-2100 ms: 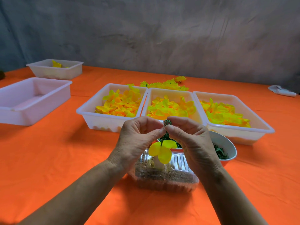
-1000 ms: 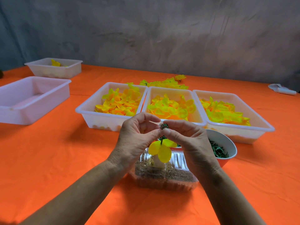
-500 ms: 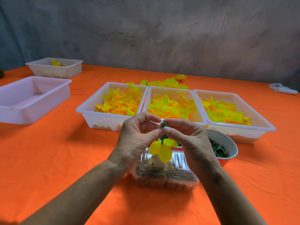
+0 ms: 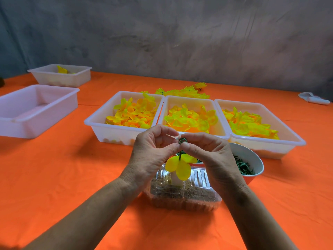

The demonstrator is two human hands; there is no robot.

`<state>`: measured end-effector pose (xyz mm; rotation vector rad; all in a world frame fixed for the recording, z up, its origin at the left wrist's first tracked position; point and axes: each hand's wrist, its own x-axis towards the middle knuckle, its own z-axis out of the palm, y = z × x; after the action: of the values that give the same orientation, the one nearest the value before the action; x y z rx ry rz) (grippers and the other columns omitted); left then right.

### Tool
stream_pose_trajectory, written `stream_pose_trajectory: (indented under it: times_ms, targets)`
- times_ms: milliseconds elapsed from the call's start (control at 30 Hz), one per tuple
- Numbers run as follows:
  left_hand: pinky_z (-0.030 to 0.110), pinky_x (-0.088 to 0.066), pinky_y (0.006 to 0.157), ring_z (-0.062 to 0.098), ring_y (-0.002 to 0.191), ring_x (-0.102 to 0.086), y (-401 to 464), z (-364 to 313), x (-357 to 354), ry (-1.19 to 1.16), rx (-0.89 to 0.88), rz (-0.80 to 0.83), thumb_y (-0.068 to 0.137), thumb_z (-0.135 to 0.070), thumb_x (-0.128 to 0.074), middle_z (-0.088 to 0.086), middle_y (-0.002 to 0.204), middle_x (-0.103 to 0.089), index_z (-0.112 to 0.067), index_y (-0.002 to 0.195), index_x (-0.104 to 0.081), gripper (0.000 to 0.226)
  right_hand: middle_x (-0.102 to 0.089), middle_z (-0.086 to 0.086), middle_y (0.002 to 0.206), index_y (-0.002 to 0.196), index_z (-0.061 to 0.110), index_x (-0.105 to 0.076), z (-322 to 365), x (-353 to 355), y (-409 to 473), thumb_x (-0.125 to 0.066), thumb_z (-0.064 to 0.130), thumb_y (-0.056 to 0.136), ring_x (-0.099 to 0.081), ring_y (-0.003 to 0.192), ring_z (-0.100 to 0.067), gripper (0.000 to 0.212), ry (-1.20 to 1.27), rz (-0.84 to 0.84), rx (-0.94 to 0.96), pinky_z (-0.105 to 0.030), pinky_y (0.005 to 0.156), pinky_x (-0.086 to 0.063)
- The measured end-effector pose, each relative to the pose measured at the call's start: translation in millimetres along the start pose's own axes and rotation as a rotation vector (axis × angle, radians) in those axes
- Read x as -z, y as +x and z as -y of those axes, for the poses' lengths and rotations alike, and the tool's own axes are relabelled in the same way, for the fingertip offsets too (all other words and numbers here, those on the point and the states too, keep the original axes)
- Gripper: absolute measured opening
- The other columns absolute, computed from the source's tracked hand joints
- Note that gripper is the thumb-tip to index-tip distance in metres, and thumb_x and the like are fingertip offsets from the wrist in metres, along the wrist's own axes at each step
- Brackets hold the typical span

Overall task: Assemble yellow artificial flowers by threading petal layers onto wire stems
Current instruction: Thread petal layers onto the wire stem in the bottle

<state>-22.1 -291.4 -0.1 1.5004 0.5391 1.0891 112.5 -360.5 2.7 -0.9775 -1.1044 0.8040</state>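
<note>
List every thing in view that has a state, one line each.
Left hand: pinching the thin green wire stem.
Right hand: pinching the stem's top.
Yellow fabric petal layer: threaded on the stem, hanging below the fingers.
Three white plastic trays: filled with yellow petals.
Large white tub: holds no petals.
White bowl: holds green pieces.

left hand (image 4: pixel 153 150) and right hand (image 4: pixel 207 152) pinch a green stem (image 4: pixel 182 141) — yellow petals (image 4: pixel 180 165) hang below.
</note>
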Motion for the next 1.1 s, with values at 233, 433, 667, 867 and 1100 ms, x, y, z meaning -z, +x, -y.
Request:
stream_pose_trajectory:
  times_ms: [233, 433, 667, 867, 1100]
  targets:
    - [0.020, -0.055, 0.066, 0.009, 0.070, -0.069, 0, -1, 0, 0.010, 0.001, 0.002, 0.060, -0.021, -0.077, -0.003, 0.070, -0.072, -0.016, 0.086, -0.065, 0.028, -0.075, -0.003, 0.082, 0.083, 0.018, -0.077, -2, 1, 1, -0.079, 0.017, 0.064, -0.069, 0.079, -0.011, 0.019, 0.009, 0.005, 0.002, -0.017, 0.067, -0.051]
    - [0.024, -0.054, 0.068, 0.009, 0.067, -0.066, -2, -1, -1, 0.009, 0.020, -0.011, 0.071, 0.003, -0.075, -0.004, 0.066, -0.070, -0.013, 0.085, -0.064, 0.024, -0.074, -0.005, 0.085, 0.086, 0.015, -0.076, -7, 3, 1, -0.075, 0.013, 0.068, -0.069, 0.082, -0.014, 0.018, 0.009, 0.009, -0.007, -0.018, 0.070, -0.051]
    - [0.030, -0.053, 0.072, 0.011, 0.071, -0.066, -3, 0, 2, 0.026, 0.033, -0.014, 0.077, 0.007, -0.069, -0.003, 0.070, -0.070, -0.015, 0.085, -0.066, 0.024, -0.074, -0.014, 0.090, 0.093, 0.005, -0.074, -10, 5, 0, -0.078, 0.010, 0.067, -0.069, 0.085, -0.018, 0.027, -0.005, -0.004, -0.050, -0.022, 0.071, -0.052]
    - [0.021, -0.054, 0.064, 0.011, 0.068, -0.067, -4, 0, 2, 0.011, 0.052, -0.029, 0.082, 0.007, -0.064, 0.005, 0.075, -0.072, -0.010, 0.083, -0.066, 0.017, -0.073, -0.014, 0.090, 0.091, 0.003, -0.073, -11, 5, -1, -0.082, 0.011, 0.061, -0.068, 0.080, -0.019, 0.033, -0.066, -0.023, -0.085, -0.027, 0.071, -0.054]
    - [0.027, -0.052, 0.074, 0.014, 0.075, -0.064, -4, 4, 2, 0.071, 0.105, -0.004, 0.079, 0.005, -0.068, 0.010, 0.081, -0.070, -0.010, 0.078, -0.067, 0.015, -0.074, 0.000, 0.085, 0.081, 0.021, -0.076, -14, 9, -6, -0.083, 0.016, 0.063, -0.067, 0.076, -0.019, 0.020, -0.171, 0.009, -0.101, -0.029, 0.070, -0.054]
